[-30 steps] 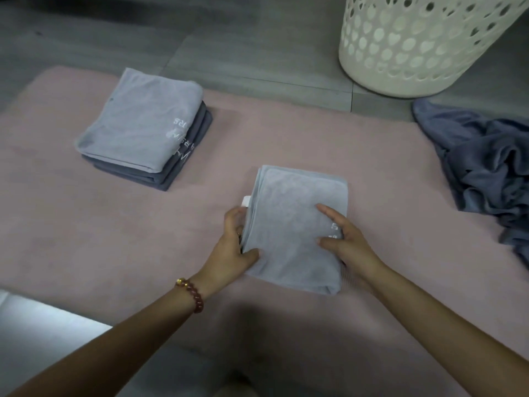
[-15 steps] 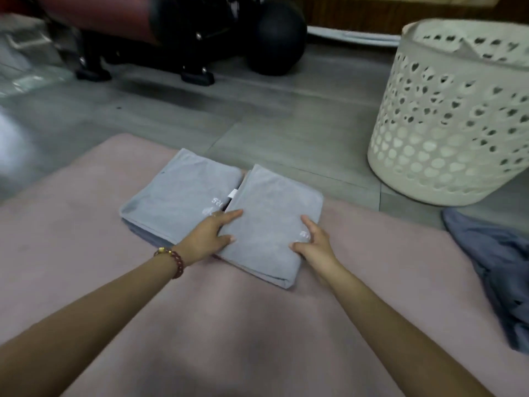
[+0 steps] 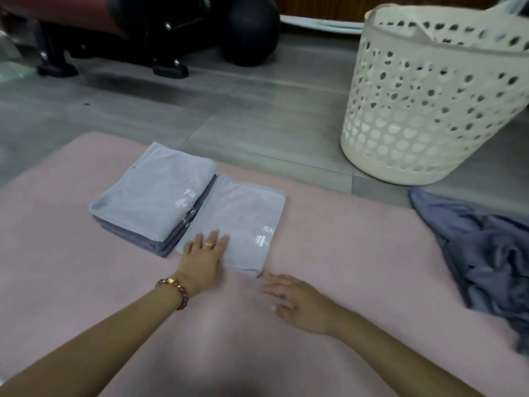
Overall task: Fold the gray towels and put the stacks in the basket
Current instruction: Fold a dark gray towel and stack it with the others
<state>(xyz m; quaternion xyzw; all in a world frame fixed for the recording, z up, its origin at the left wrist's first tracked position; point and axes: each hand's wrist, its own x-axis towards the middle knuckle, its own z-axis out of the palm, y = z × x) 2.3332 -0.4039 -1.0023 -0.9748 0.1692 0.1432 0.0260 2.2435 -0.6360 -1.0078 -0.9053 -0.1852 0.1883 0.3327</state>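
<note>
So, the step in hand looks like the finish of one fold. A folded light gray terry towel (image 3: 243,222) is laid flat on the soft pink mat (image 3: 343,239), just beside a stack of folded gray towels (image 3: 154,193), with its long edge right up against the stack's side. The left hand (image 3: 204,259), the one with the reddish beaded bracelet (image 3: 174,289) at the wrist, is pressed palm-down on the near left part of that towel. Its fingers are straight and together, and nothing is gripped. The right hand (image 3: 297,302) is spread flat on the mat just off the towel's near corner, fingers loose and holding nothing. Whether its fingertips actually touch the corner can't be told. Nothing can be made out inside the tall white perforated plastic basket (image 3: 429,110), which is parked on the gray floor past the mat, well apart from the stack. A crumpled heap of unfolded darker blue-gray towels (image 3: 481,253) is left at the right edge. Next, the single towel probably needs to be lifted onto the stack with the edges squared up. After that, a fresh towel has to be pulled from the heap, so the job is judged roughly midway.
</note>
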